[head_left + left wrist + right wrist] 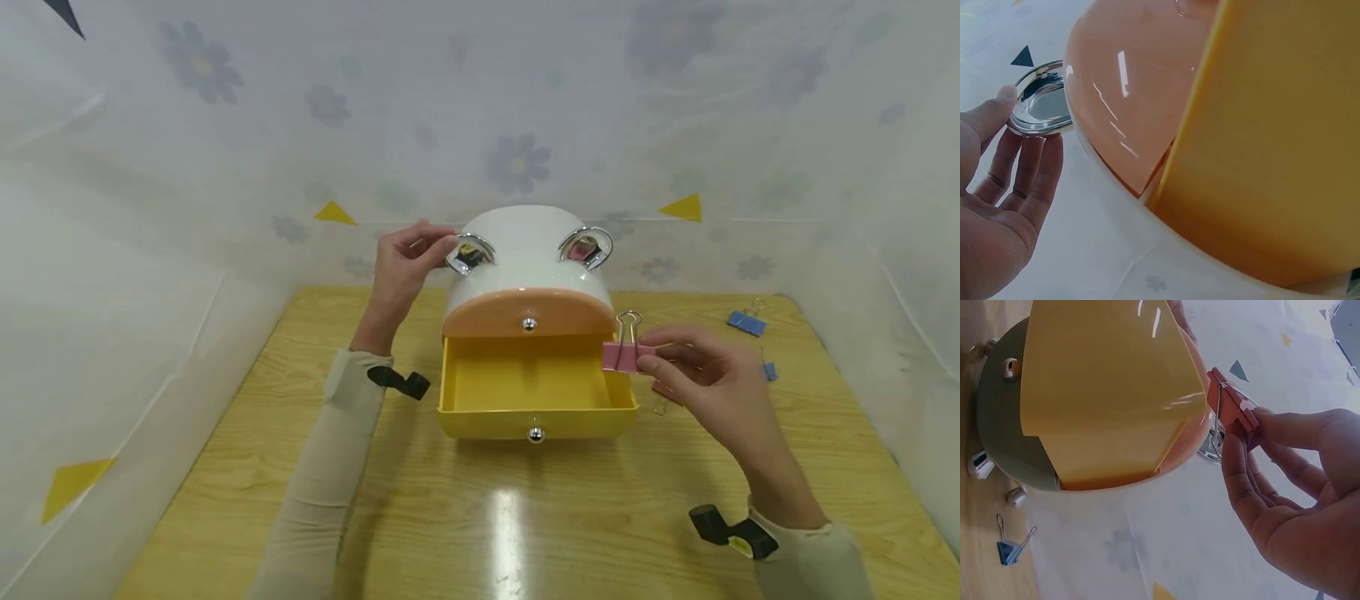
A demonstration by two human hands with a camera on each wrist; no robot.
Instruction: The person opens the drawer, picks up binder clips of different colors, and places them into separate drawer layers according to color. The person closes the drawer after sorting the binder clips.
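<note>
Flower-printed sheeting walls a pale wooden table (225,467), where a white domed plastic organiser (525,250) sits, its yellow drawer (525,383) pulled open toward the near side. Left hand (401,267) steadies it, fingertips loosely on the shiny chrome ring handle (470,252); right hand (705,375) pinches a pink metal binder clip (621,354) just above the drawer's right edge.

Second blue clip (769,372) largely hidden behind right hand (712,383). Pink object (663,390) under that hand mostly covered; kind not determinable. Yellow drawer (1272,144) cut off by the left-wrist frame's edges. Contents of chrome handles (470,252) too small to be read.
</note>
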